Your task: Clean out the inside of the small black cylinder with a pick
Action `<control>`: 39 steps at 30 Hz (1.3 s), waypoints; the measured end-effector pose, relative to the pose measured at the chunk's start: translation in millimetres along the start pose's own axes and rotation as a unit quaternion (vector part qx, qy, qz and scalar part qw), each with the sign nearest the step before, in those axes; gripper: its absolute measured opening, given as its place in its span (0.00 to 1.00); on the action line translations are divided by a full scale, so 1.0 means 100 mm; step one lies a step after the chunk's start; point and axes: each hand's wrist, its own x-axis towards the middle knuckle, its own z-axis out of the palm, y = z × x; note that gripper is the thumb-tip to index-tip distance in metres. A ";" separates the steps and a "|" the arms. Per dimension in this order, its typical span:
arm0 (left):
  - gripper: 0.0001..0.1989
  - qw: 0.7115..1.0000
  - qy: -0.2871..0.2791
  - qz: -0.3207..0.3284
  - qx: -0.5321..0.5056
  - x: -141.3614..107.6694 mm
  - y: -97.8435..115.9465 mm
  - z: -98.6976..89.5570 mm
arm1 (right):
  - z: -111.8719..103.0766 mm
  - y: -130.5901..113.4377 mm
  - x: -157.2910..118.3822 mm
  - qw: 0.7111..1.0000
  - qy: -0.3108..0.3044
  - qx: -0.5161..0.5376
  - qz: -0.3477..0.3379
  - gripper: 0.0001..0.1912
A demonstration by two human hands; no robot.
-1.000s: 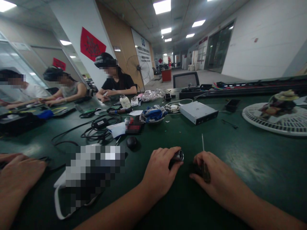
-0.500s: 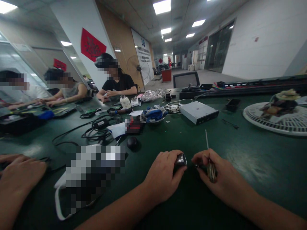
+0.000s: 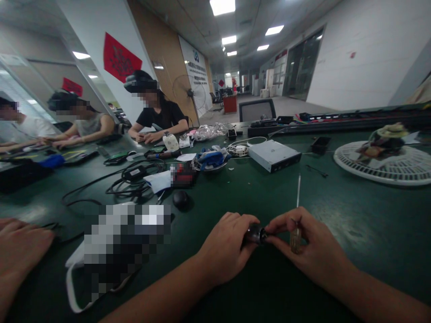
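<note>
My left hand [image 3: 229, 246] is wrapped round a small dark metal cylinder [image 3: 255, 233], whose open end faces right. Against that end are the thumb and forefinger of my right hand [image 3: 303, 237], pinched on something too small to make out. A screwdriver [image 3: 296, 240] with a yellowish clear handle is also held in my right hand, tucked among the fingers, its thin shaft pointing up and away. Both hands are just above the green table [image 3: 283, 287].
A black mouse [image 3: 181, 200], a silver drive box [image 3: 274, 155], a bowl with blue cloth [image 3: 212, 159] and a white fan grille [image 3: 384, 163] lie beyond. Cables [image 3: 134, 177] are at the left. Another person's hand [image 3: 23, 246] rests at the far left; other people sit behind.
My right hand has moved left, and its fingertips now meet the cylinder's open end. The screwdriver's shaft stands more upright. The whole view has shifted slightly.
</note>
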 end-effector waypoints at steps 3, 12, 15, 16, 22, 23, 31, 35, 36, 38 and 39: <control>0.14 1.000 -0.002 0.018 0.002 0.00 0.00 -0.01 | -0.01 0.00 0.01 1.000 0.006 -0.026 0.003 0.18; 0.11 0.989 -0.009 0.133 0.057 0.02 -0.04 0.00 | -0.04 -0.08 0.08 0.993 -0.062 -0.033 0.090 0.19; 0.12 0.985 0.003 0.163 0.062 0.02 -0.07 0.02 | -0.05 -0.11 0.07 0.993 -0.071 -0.029 0.090 0.20; 0.12 0.983 0.005 0.171 0.064 0.01 -0.07 0.02 | -0.05 -0.12 0.07 0.993 -0.077 -0.026 0.087 0.19; 0.14 0.979 0.011 0.194 0.065 0.01 -0.06 0.00 | -0.04 -0.12 0.07 0.992 -0.101 -0.012 0.079 0.19; 0.14 0.981 0.014 0.185 0.054 0.01 -0.05 0.00 | -0.04 -0.12 0.07 0.992 -0.095 -0.015 0.078 0.18; 0.16 0.995 0.103 0.021 0.004 -0.01 -0.04 0.04 | -0.10 -0.07 0.05 0.997 -0.057 0.011 0.042 0.12; 0.17 0.985 0.154 -0.074 0.016 0.00 -0.11 0.06 | -0.13 0.01 0.03 0.999 -0.031 0.025 -0.029 0.20; 0.17 0.983 0.161 -0.087 0.017 0.00 -0.12 0.06 | -0.14 0.01 0.03 0.997 -0.029 0.034 -0.059 0.23; 0.17 0.981 0.167 -0.095 0.019 0.01 -0.12 0.06 | -0.16 0.00 0.02 0.992 -0.031 0.055 -0.112 0.27; 0.17 0.981 0.168 -0.091 0.020 0.01 -0.12 0.06 | -0.17 -0.02 0.02 0.989 -0.034 0.061 -0.128 0.26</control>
